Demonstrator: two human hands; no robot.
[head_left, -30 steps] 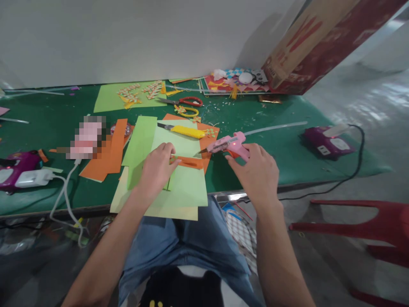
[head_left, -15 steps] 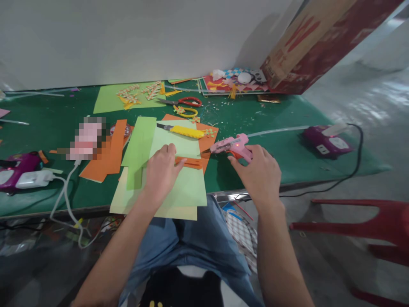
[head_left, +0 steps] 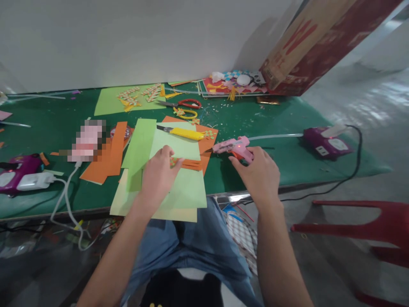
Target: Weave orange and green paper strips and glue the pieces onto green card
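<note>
My left hand [head_left: 161, 170] pinches the left end of a piece made of orange paper strips [head_left: 192, 164], where a bit of orange-and-green weave shows at the fingers. Under it lie pale green paper sheets [head_left: 188, 192]. A pink hot glue gun [head_left: 233, 147] with a small lit light is gripped by its handle in my right hand [head_left: 260, 172]. Its dark nozzle points left, just above the right end of the strips, over an orange sheet [head_left: 207, 147]. Whether the tip touches anything, I cannot tell. Beyond the hands rests a yellow utility knife [head_left: 185, 133].
Red-handled scissors [head_left: 188, 103] and yellow-handled scissors [head_left: 188, 114] lie farther back. Woven paper pieces [head_left: 129, 96] sit on a green sheet. Purple power strips [head_left: 329, 143] stand at both sides, with cables over the front edge. A tall carton [head_left: 287, 64] and a red stool [head_left: 358, 221] are at right.
The glue gun has drawn slightly to the right, its nozzle moving off the strips. The orange strips have shifted and spread a little in my left hand.
</note>
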